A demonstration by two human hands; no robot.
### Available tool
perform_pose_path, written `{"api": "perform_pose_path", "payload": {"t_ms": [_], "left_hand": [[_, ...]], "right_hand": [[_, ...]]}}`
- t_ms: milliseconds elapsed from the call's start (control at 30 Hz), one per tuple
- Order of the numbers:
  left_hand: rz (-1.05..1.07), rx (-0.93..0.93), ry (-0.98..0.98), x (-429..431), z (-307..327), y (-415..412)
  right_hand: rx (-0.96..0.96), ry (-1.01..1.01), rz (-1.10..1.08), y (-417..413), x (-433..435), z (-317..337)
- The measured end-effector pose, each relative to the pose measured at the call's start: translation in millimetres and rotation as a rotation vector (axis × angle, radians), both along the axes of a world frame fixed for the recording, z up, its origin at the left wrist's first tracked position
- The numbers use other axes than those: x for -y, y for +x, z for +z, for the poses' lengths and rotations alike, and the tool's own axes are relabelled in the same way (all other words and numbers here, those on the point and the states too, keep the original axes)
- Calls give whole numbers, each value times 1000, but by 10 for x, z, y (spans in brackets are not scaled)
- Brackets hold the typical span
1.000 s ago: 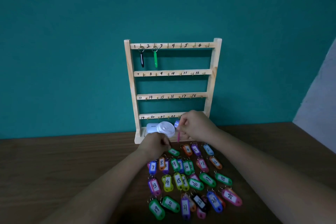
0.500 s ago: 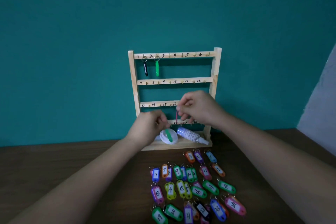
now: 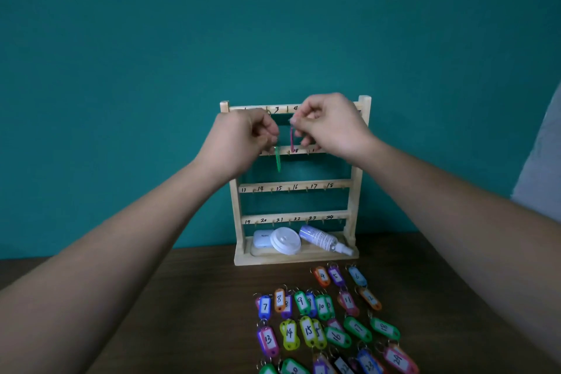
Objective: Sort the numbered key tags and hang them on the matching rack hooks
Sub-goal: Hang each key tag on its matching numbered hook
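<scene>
A wooden rack (image 3: 355, 191) with four numbered rows of hooks stands on the brown table against the teal wall. My left hand (image 3: 239, 143) is raised in front of its upper left part and pinches a green key tag (image 3: 277, 159) that hangs edge-on below my fingers. My right hand (image 3: 331, 124) is beside it at the top row and pinches a pink key tag (image 3: 292, 140), also edge-on. Both hands cover the hooks at the left of the top row. Several numbered tags (image 3: 328, 322) in many colours lie on the table in front of the rack.
On the rack's base tray lie a small white case (image 3: 261, 238), a round white lid (image 3: 285, 240) and a small spray bottle (image 3: 323, 241). A grey surface (image 3: 543, 167) shows at the right edge. Brown table (image 3: 182, 297) stretches left of the tags.
Both hands have risen from the rack's lower rows to its top row, each carrying its tag. The view has tilted so that the rack sits lower in the frame.
</scene>
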State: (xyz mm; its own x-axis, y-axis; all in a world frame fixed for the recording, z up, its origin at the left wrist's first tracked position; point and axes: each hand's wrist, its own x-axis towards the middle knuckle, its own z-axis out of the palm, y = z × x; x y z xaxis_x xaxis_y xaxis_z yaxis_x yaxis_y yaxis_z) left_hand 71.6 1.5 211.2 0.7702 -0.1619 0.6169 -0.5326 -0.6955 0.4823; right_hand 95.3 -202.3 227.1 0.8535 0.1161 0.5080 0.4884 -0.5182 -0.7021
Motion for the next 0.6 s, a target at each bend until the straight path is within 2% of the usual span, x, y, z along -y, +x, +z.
{"api": "perform_pose_path", "payload": {"t_ms": [167, 433, 600], "left_hand": [[23, 44, -38, 21, 199, 88], [91, 82, -103, 141, 364, 250], [115, 64, -76, 192, 417, 312]], "right_hand": [[105, -28, -109, 137, -97, 130], [60, -69, -235, 278, -124, 153], [61, -76, -230, 291, -146, 186]]}}
